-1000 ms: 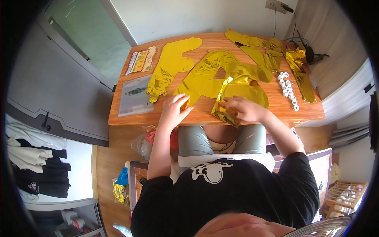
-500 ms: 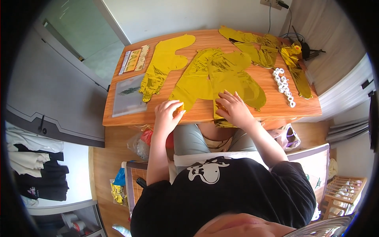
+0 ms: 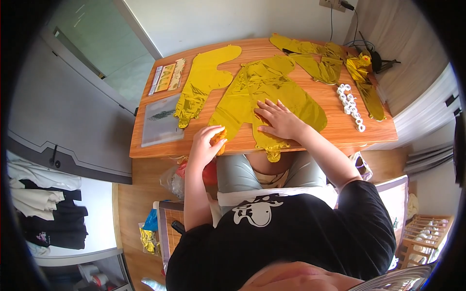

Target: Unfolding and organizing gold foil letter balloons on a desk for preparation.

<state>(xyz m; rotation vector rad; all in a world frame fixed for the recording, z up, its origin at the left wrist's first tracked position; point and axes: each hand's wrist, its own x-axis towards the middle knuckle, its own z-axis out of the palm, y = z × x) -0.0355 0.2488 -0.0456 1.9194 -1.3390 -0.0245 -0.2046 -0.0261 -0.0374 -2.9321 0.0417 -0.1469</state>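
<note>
A large uninflated gold foil balloon (image 3: 286, 85) lies across the middle of the table, creased and partly overlapping itself. My left hand (image 3: 206, 145) is curled at the near table edge. Its fingers and thumb close on a crumpled, orange-tinted end of the foil. Lying on the balloon's near part is my right hand (image 3: 280, 121), its fingers outstretched and palm down. Below that palm, a small rounded tab of foil hangs over the front edge. A second flat gold foil balloon (image 3: 208, 70) rests to the left, apart from both hands.
More gold foil pieces (image 3: 323, 68) lie at the back right, with a narrow gold strip (image 3: 366, 92) along the right side. White ribbon rolls (image 3: 348, 104) sit near it. A clear plastic sleeve (image 3: 160, 121) and a printed card (image 3: 166, 76) occupy the left. Black cables (image 3: 374, 60) stand behind.
My right hand has moved left and slightly away from the edge. The foil's right part has shifted and spread flatter, its tab now draping over the edge. My left hand keeps its place.
</note>
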